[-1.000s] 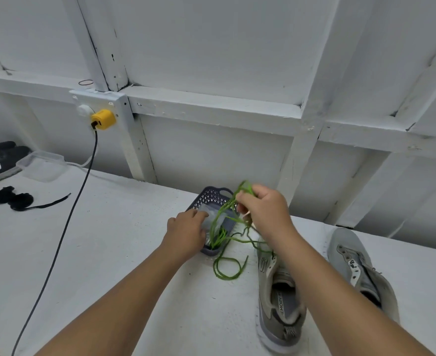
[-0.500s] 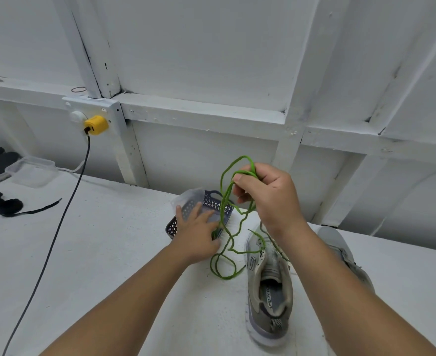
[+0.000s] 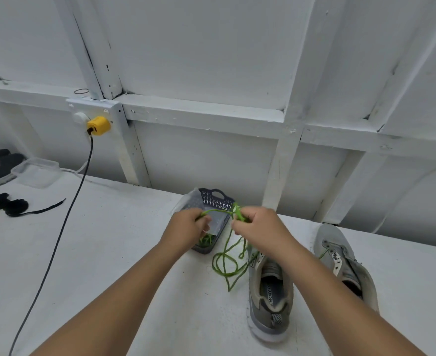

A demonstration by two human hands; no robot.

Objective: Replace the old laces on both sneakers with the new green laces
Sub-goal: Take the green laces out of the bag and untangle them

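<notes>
White tabletop [image 3: 109,253]: two sneakers [image 3: 269,291], both hands' [image 3: 186,227] grips apparently pinching one green lace [image 3: 224,263].

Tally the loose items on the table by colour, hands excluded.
Grey: 2, near sneaker, far sneaker
Green: 1, lace held in both hands
Dark blue: 1, basket
Black: 2, old laces, cable
Clear: 1, container
Total: 7

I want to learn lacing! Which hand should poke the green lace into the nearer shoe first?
Probably the right hand. It grips the bunched green lace and sits just above the nearer sneaker. The left hand pinches the lace over the basket, farther away.
</notes>
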